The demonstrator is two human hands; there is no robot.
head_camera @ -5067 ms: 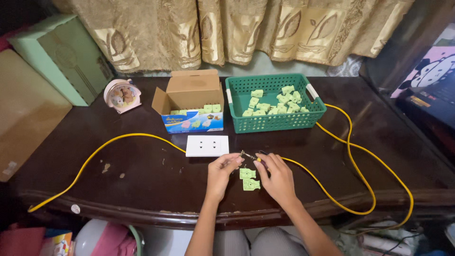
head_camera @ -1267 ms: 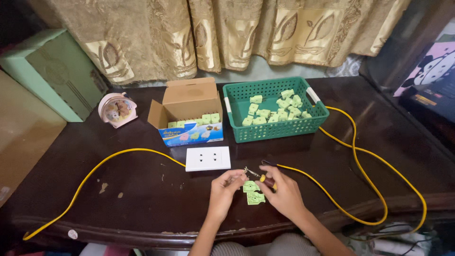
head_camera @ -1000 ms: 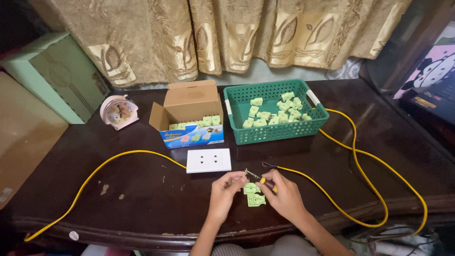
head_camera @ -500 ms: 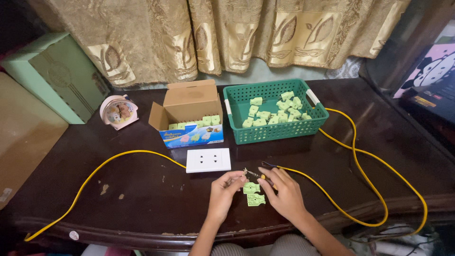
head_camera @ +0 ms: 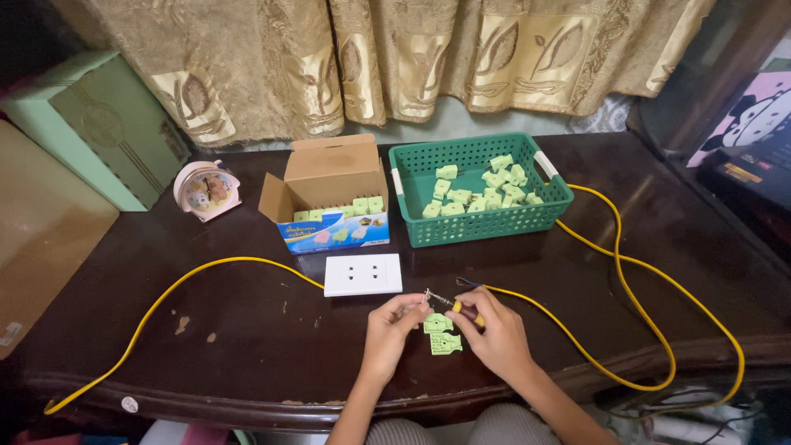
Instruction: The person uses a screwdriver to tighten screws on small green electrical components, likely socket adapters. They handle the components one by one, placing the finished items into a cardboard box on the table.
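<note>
My right hand grips a small screwdriver with a yellow handle, its metal tip pointing left. My left hand pinches something tiny at that tip, too small to make out. Two pale green plastic parts lie on the dark wooden table between my hands. A white socket plate sits just beyond my left hand. A yellow cable runs under my right hand and loops off to the right.
A green plastic basket holds several more green parts. Left of it stands an open cardboard box with similar parts, then a small pink alarm clock. Curtains hang behind; a pale green box leans at left.
The view has tilted slightly. My hands stay close together over the green parts, with only small movements of the fingers and screwdriver.
</note>
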